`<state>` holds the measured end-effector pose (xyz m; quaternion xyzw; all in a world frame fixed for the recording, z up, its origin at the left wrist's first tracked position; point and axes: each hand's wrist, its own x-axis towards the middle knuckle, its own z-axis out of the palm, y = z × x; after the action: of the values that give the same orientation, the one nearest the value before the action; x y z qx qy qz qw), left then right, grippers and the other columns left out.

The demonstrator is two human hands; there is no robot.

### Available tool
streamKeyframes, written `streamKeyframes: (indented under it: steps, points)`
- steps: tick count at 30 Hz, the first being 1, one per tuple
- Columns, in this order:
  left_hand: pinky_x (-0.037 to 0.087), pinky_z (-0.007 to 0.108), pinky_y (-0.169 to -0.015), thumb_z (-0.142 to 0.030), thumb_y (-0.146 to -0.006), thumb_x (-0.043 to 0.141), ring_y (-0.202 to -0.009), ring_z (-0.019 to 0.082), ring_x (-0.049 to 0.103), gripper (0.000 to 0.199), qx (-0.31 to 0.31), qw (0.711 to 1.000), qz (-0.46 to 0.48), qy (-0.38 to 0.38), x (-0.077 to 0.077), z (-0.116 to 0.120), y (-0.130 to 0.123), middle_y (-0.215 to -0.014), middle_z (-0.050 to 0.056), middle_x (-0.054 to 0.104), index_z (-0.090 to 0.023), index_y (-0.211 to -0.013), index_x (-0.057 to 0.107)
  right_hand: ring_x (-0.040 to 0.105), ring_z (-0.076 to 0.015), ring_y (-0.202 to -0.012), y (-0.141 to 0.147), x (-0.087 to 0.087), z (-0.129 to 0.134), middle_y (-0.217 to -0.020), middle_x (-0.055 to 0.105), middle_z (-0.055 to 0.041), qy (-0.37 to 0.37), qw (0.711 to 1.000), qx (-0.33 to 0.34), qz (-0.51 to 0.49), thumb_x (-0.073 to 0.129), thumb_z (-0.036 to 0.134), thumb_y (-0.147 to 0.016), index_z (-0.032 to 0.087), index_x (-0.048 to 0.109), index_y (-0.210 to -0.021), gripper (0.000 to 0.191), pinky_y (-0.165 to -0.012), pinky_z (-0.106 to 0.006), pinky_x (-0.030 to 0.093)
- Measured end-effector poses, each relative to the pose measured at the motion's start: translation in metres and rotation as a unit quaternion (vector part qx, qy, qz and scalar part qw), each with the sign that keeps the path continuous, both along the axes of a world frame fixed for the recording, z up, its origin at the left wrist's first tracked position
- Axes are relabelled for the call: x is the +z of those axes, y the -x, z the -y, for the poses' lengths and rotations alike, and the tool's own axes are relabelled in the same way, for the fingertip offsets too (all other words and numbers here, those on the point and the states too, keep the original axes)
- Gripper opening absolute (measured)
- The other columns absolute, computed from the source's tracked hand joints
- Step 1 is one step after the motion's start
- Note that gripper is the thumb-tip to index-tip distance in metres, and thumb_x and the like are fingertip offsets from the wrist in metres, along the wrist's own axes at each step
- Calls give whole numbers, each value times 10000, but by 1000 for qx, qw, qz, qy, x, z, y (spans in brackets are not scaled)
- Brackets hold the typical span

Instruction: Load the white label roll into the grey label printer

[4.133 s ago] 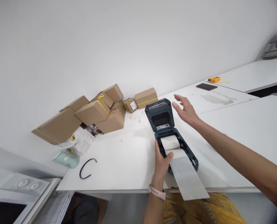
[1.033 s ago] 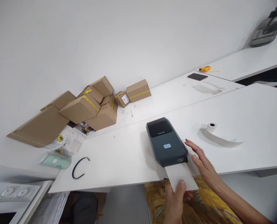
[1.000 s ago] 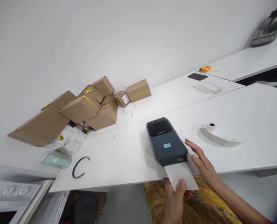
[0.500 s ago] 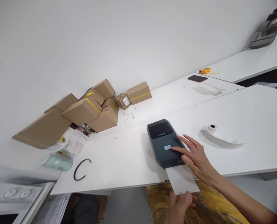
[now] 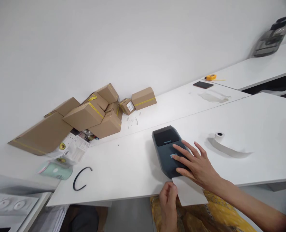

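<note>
A dark blue-grey label printer [image 5: 161,151] rests near the front edge of the white table [image 5: 123,174]. From its front slot a blank white label [image 5: 192,193] hangs out over the table edge. My right hand [image 5: 198,164] lies over the printer's top with fingers spread, one fingertip on the small light-blue button [image 5: 172,155]. Beside the slot, my left hand [image 5: 169,201] is closed, thumb and curled fingers at the label's left edge. The left fingertips are partly hidden.
Right of the printer stands a partly unrolled white paper roll [image 5: 219,137]. Cardboard boxes [image 5: 85,114] pile up at the back left, near a black headband-like hoop [image 5: 78,178] and a mint-green packet [image 5: 56,170]. Farther back lie a phone [image 5: 203,84] and a yellow tape measure [image 5: 210,77].
My left hand has moved up and left, from the label's lower end to its left edge by the slot. My right hand has shifted slightly left, its fingers spreading farther over the printer.
</note>
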<state>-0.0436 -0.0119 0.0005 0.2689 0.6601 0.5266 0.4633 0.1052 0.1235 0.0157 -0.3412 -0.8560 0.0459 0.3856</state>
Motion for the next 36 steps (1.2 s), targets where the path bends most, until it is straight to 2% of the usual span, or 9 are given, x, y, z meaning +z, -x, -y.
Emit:
streamKeyframes:
  steps: [3, 5, 7, 13, 22, 26, 31, 34, 36]
  points:
    - [526, 359, -927, -723, -843, 569, -1078, 272, 644, 542, 58, 990, -102, -76, 5, -10, 3, -1101, 89, 718, -227, -1022, 694, 376, -348, -1474, -4, -6, 1, -1522, 543, 22, 36, 999, 9, -24, 632, 488, -928, 410, 676, -1225, 309, -1200, -634, 173]
    - [455, 366, -1089, -691, -876, 553, -1354, 286, 515, 633, 93, 981, -129, -115, 12, -20, 4, -1472, 105, 558, -248, -1327, 598, 350, -351, -1488, -7, -14, 4, -1570, 482, 11, 75, 995, 19, -70, 599, 480, -943, 416, 647, -1282, 348, -1179, -626, 265]
    - [369, 368, -1189, -679, -894, 530, -1501, 280, 351, 723, 75, 981, -122, -129, 17, -30, 5, -1638, 81, 368, -259, -1480, 477, 325, -333, -1505, -11, -21, 9, -1616, 412, 0, 138, 980, 17, -139, 537, 484, -972, 423, 551, -1404, 436, -1166, -598, 339]
    - [281, 354, -1255, -687, -923, 463, -1553, 249, 251, 780, 21, 985, -99, -138, 18, -38, 2, -1674, 37, 305, -242, -1560, 391, 238, -271, -1548, -14, -33, 18, -1677, 276, 60, 353, 896, -2, -270, 355, 592, -1009, 430, 306, -1578, 594, -1268, -538, 210]
    - [310, 362, -1245, -641, -977, 401, -1548, 254, 265, 695, 49, 986, -88, -130, 23, -36, -7, -1675, 11, 305, -275, -1568, 376, 207, -257, -1557, -13, -34, 17, -1675, 241, 130, 425, 851, 34, -306, 335, 625, -997, 457, 260, -1589, 620, -1282, -518, 152]
    - [322, 363, -1237, -624, -970, 430, -1527, 273, 315, 709, 63, 977, -91, -182, 32, -50, 1, -1644, 65, 368, -206, -1543, 422, 252, -277, -1543, -12, -15, 12, -1673, 282, 73, 369, 882, 30, -291, 326, 593, -1009, 432, 310, -1579, 592, -1261, -536, 216]
    - [383, 370, -1192, -562, -984, 459, -1433, 263, 478, 614, 61, 955, -71, -283, 62, -80, 24, -1532, 114, 528, -207, -1485, 491, 434, -321, -1436, -2, 34, -22, -1586, 453, -59, 129, 971, 28, -197, 441, 493, -1008, 354, 428, -1508, 520, -1164, -567, 346]
    - [438, 412, -1135, -524, -978, 498, -1283, 258, 622, 554, 97, 951, -41, -292, 69, -105, 39, -1350, 143, 674, -185, -1414, 533, 500, -308, -1378, 12, 66, -53, -1463, 584, -90, 28, 981, 6, -190, 413, 437, -1024, 295, 522, -1405, 421, -1150, -559, 338]
    - [459, 419, -1103, -473, -955, 556, -1215, 251, 663, 471, 122, 956, -42, -265, 62, -121, 46, -1262, 146, 716, -171, -1314, 590, 564, -292, -1308, 22, 85, -73, -1363, 659, -91, 18, 980, -11, -196, 377, 421, -1031, 269, 575, -1330, 390, -1124, -515, 374]
